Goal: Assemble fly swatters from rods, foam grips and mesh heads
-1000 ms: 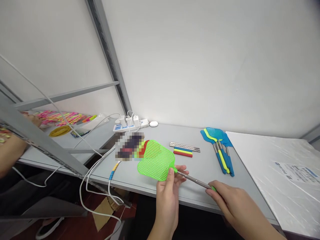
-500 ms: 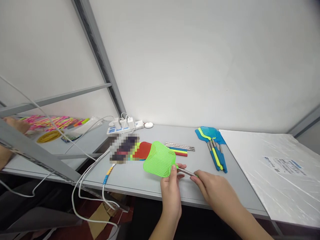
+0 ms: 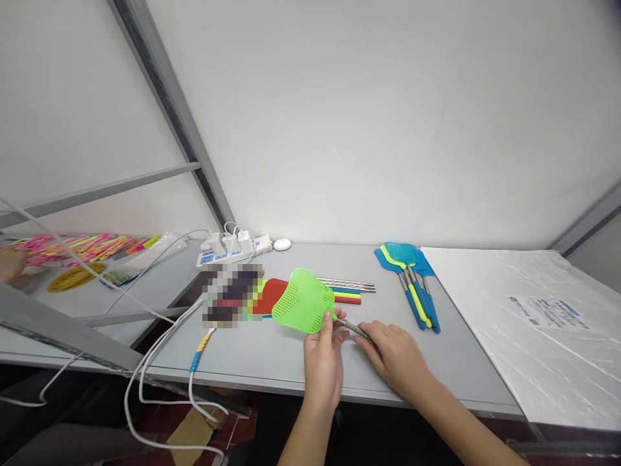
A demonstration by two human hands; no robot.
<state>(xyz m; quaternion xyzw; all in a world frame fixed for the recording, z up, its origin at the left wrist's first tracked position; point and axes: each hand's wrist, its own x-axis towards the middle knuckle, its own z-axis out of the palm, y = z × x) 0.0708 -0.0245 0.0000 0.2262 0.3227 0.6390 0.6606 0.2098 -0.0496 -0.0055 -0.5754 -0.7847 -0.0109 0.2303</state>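
Note:
A bright green fly swatter (image 3: 305, 303) is held in both my hands over the front of the table, its perforated head pointing left. My left hand (image 3: 322, 359) is closed at the neck, thumb on the base of the head. Farther right, my right hand (image 3: 395, 355) grips the green handle end of the thin metal shaft (image 3: 353, 327); most of the handle is hidden by the fingers. Just behind the swatter lie a red swatter head (image 3: 270, 296), several metal rods (image 3: 349, 285) and blue, yellow and red handle tubes (image 3: 348, 296).
Blue and yellow-green swatters (image 3: 411, 288) lie piled right of centre, beside a white wrapped package (image 3: 485, 310). A pixelated patch (image 3: 233, 294), power strip (image 3: 233, 255) and white cables (image 3: 145, 362) are at left. Past the metal frame (image 3: 169, 110), another person's hand (image 3: 12, 264) is near colourful strips (image 3: 92, 248).
The view has turned slightly, so the table's things sit farther left. Both hands keep their hold on the green swatter, whose head has tilted a little.

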